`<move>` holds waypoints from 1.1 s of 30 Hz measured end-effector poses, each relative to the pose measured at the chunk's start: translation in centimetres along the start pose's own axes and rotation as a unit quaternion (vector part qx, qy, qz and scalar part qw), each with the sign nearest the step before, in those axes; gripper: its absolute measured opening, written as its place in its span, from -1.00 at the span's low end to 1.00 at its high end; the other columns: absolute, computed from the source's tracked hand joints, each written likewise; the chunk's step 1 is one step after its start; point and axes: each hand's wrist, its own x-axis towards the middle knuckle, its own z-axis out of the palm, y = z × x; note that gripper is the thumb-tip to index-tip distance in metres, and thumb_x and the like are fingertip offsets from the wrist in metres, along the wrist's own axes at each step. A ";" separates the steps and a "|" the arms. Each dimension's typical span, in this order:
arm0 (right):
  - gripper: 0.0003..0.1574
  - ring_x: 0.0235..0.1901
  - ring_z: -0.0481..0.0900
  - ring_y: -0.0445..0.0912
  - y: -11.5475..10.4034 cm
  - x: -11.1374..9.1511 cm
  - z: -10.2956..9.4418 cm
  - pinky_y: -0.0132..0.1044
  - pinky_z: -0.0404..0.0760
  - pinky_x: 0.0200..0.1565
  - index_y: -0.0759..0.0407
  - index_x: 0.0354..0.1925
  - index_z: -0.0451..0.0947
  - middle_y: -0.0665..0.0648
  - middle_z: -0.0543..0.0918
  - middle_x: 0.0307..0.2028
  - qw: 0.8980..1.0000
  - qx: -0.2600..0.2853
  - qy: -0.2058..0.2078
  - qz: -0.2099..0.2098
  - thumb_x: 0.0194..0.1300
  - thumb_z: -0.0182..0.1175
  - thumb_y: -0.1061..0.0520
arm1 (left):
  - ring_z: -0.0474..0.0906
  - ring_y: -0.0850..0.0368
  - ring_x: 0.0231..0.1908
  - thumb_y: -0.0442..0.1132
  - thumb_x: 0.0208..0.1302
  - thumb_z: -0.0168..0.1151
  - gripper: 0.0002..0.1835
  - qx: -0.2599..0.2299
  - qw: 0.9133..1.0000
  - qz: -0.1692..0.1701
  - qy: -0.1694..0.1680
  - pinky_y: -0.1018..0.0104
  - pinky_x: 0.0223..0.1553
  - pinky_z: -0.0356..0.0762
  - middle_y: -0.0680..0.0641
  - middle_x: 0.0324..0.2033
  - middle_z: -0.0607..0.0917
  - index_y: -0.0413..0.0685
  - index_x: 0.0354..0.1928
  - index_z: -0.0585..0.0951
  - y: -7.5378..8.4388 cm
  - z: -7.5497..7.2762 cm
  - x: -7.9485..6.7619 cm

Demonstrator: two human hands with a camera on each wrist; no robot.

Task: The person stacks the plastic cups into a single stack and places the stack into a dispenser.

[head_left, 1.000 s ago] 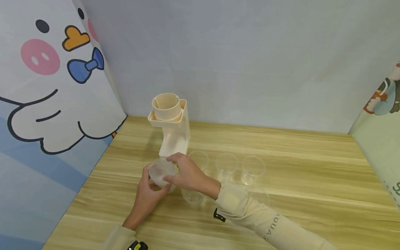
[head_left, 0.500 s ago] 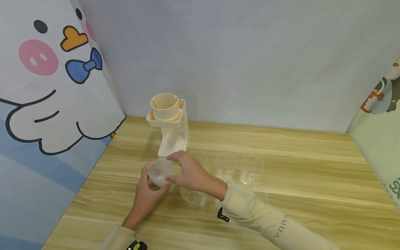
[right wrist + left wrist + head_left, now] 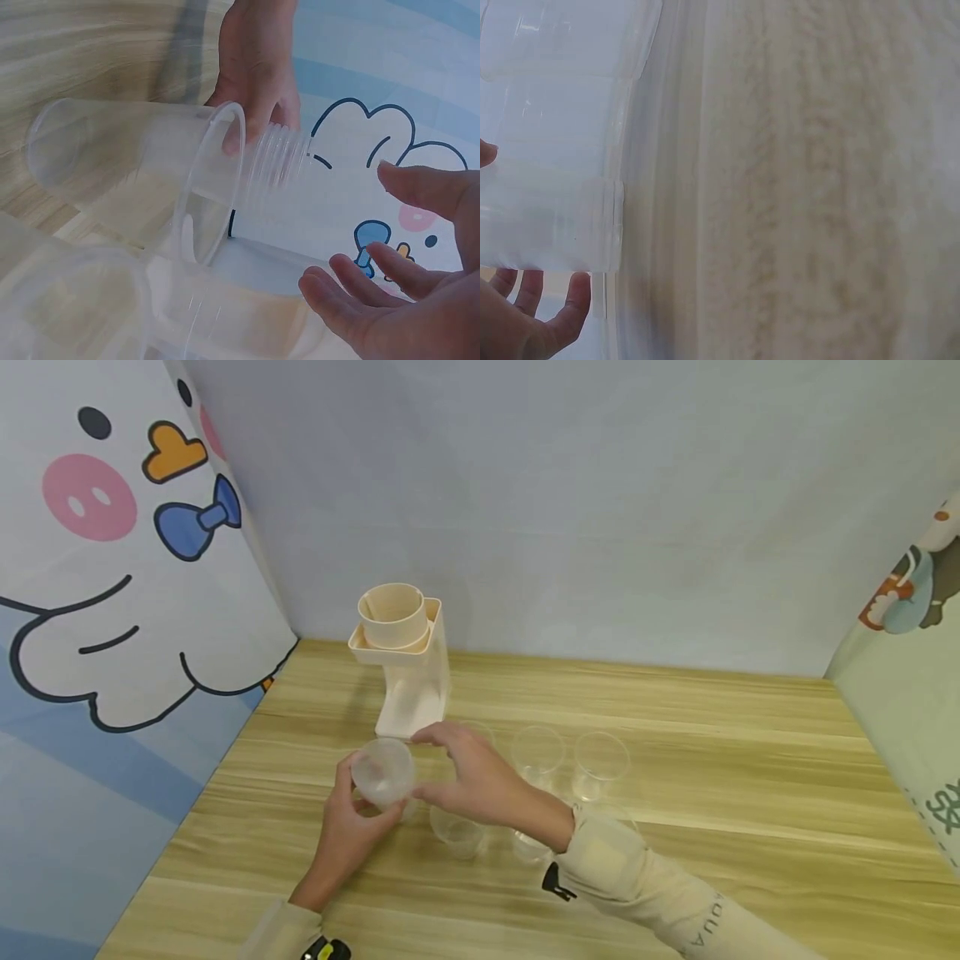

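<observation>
My left hand [image 3: 347,831] grips a stack of clear plastic cups [image 3: 384,772], thumb and fingers curled round its side. Nested rims of the cup stack [image 3: 281,159] show as ridges in the right wrist view. Just to the right, my right hand [image 3: 480,781] hovers with thumb and fingers spread, nothing between them. The right wrist view shows this right hand [image 3: 409,300] apart from the stack. Single clear cups stand in rows on the table, among them a back-row cup [image 3: 602,758] and a front-row cup [image 3: 459,837]. My right forearm partly covers others.
A cream-coloured cup dispenser [image 3: 408,681] with a round tube on top stands behind the hands. The wood-grain table [image 3: 712,752] meets a grey cloth backdrop [image 3: 562,527]. A cartoon-printed sheet [image 3: 172,610] borders the left side.
My right hand has drawn back to the right, its fingers coming away from the cup stack. The left hand keeps holding the stack in nearly the same place.
</observation>
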 end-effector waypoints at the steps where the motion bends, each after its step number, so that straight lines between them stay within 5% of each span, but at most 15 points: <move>1: -0.40 0.05 0.48 0.01 0.0 -0.2 -0.1 -0.14 0.50 0.02 0.27 0.09 0.46 0.15 0.56 0.04 1.000 0.002 0.002 -0.003 0.07 0.38 0.18 | 0.41 -0.08 0.01 -0.45 -0.05 0.42 -0.20 0.001 1.000 0.000 0.000 0.06 -0.18 0.55 -0.30 0.05 0.45 -0.30 0.25 0.23 0.1 0.0 0.0; 22: -0.36 0.07 0.47 -0.10 0.0 -2.9 -1.8 -0.22 0.50 0.02 0.21 0.11 0.46 0.09 0.55 0.05 0.998 0.013 0.046 -0.045 0.04 0.41 0.16 | 0.40 -0.04 0.00 -0.44 -0.05 0.42 -0.19 -0.008 1.000 -0.003 0.001 0.10 -0.16 0.54 -0.29 0.04 0.46 -0.28 0.26 0.23 -0.1 0.1 0.0; 33: -0.31 0.07 0.46 -0.13 0.4 -4.4 -2.4 -0.19 0.50 0.02 0.19 0.12 0.46 0.04 0.55 0.04 0.999 0.001 0.043 -0.024 0.01 0.44 0.12 | 0.40 -0.02 0.00 -0.45 -0.05 0.42 -0.20 -0.010 1.000 -0.008 0.004 0.17 -0.17 0.54 -0.27 0.04 0.46 -0.25 0.26 0.24 -0.2 0.2 0.0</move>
